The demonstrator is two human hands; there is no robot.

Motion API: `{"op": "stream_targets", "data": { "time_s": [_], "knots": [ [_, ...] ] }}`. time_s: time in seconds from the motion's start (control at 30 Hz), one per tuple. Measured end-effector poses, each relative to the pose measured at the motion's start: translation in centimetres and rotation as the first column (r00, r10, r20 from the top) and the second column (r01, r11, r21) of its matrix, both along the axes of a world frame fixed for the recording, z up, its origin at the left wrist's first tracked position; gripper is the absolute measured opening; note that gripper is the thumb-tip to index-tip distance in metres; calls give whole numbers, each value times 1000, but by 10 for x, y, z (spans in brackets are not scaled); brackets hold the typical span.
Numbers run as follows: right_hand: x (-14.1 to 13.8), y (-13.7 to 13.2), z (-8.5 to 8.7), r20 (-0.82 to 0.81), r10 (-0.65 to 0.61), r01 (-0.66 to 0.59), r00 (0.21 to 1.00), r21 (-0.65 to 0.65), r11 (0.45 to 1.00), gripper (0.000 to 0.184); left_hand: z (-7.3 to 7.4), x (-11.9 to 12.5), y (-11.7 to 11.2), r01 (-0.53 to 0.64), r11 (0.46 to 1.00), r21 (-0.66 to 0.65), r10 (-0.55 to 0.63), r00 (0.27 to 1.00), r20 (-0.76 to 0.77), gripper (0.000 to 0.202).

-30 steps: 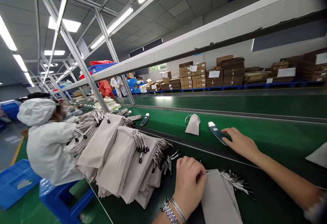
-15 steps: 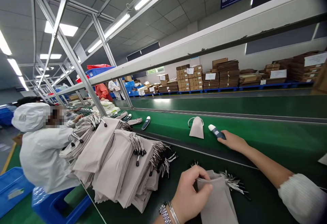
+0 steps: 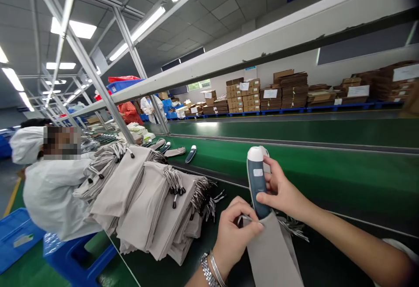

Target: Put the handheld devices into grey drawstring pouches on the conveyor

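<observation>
My right hand (image 3: 284, 186) grips a dark blue handheld device with a white cap (image 3: 256, 178), a small white label on its side. The device stands nearly upright, its lower end at the mouth of a grey drawstring pouch (image 3: 270, 252); how far inside it is, I cannot tell. My left hand (image 3: 237, 226) pinches the rim of this pouch between thumb and fingers. Behind the device, part of another grey pouch (image 3: 266, 158) shows on the green belt. To the left lie several stacks of grey drawstring pouches (image 3: 140, 208) with black-tipped cords.
On the green conveyor belt (image 3: 222, 156) another blue device (image 3: 190, 154) lies farther left. A co-worker in white (image 3: 59, 195) sits at the left, near a blue stool (image 3: 75, 256) and a blue bin (image 3: 19, 239). A white beam (image 3: 229, 66) crosses overhead.
My right hand has brought the device from above the belt back toward me, turning it upright at the pouch mouth. My left hand still holds the pouch rim. The view has shifted slightly.
</observation>
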State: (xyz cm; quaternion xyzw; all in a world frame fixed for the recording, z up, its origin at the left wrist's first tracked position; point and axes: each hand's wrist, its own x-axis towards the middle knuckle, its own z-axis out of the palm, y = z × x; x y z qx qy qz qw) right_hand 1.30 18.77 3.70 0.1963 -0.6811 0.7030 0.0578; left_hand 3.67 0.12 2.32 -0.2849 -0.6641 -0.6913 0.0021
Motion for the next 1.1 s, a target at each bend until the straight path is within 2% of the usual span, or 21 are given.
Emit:
{"op": "stream_targets", "data": {
  "time_s": [0.13, 0.27, 0.37, 0.4, 0.43, 0.5, 0.53, 0.57, 0.6, 0.67, 0.73, 0.8, 0.83, 0.87, 0.93, 0.97, 1.0, 1.03, 1.07, 1.1],
  "knots": [
    [15, -6, 14, -68, 39, -29, 997, 149, 988, 95, 4, -2, -5, -17, 999, 32, 18, 999, -27, 24],
    [23, 1, 33, -167, 171, -91, 971, 401, 911, 46, 5, -4, -8, -103, 991, 85, 107, 993, -41, 17],
    [30, 1, 43, -71, 234, -163, 970, 524, 836, 38, 6, -7, -9, -224, 968, 115, 231, 971, -54, 17],
    [32, 1, 45, -8, 237, -199, 971, 520, 831, 34, 7, -8, -10, -247, 961, 124, 254, 966, -42, 18],
    [34, 1, 47, 59, 233, -232, 971, 476, 848, 32, 9, -10, -11, -259, 956, 139, 264, 965, -13, 20],
    [39, 2, 52, 169, 217, -253, 961, 238, 938, 25, 15, -14, -15, -284, 935, 211, 268, 958, 101, 24],
    [41, 4, 56, 200, 210, -227, 957, 66, 972, 19, 18, -16, -17, -302, 917, 260, 265, 950, 168, 26],
    [43, 7, 60, 211, 203, -183, 956, -108, 977, 15, 21, -18, -19, -318, 896, 309, 257, 940, 224, 26],
    [46, 10, 65, 206, 189, -134, 960, -254, 958, 14, 24, -19, -21, -319, 880, 352, 237, 937, 257, 26],
    [49, 21, 77, 176, 131, -44, 976, -426, 904, 13, 25, -19, -21, -261, 878, 401, 174, 955, 239, 25],
    [50, 35, 88, 147, 15, 61, 989, -499, 865, 10, 20, -16, -17, -186, 918, 349, 138, 978, 158, 23],
    [47, 53, 95, 72, -196, 203, 978, -530, 823, 8, 12, -12, -12, -178, 959, 219, 161, 983, 92, 21],
    [43, 63, 97, 1, -332, 280, 943, -537, 795, 8, 8, -11, -9, -190, 972, 140, 180, 980, 78, 19],
    [39, 73, 98, -89, -474, 357, 876, -543, 760, 8, 5, -10, -7, -197, 978, 66, 192, 978, 78, 18],
    [28, 94, 95, -271, -704, 504, 657, -536, 677, 7, 0, -10, -4, -185, 981, -53, 189, 976, 103, 16],
    [22, 102, 91, -344, -768, 578, 540, -512, 636, 6, -2, -10, -3, -170, 980, -100, 182, 976, 119, 16],
    [15, 110, 86, -403, -794, 649, 455, -460, 605, 5, -3, -11, -2, -155, 978, -139, 173, 977, 127, 15],
    [8, 115, 80, -449, -790, 712, 417, -379, 591, 5, -5, -11, -1, -139, 975, -173, 163, 978, 131, 15],
    [2, 118, 74, -478, -767, 757, 429, -272, 593, 10, -6, -11, 0, -124, 971, -205, 152, 980, 130, 15],
    [-5, 119, 67, -489, -730, 777, 477, -154, 610, 18, -7, -11, 0, -109, 966, -235, 141, 982, 123, 15]
  ]
}}
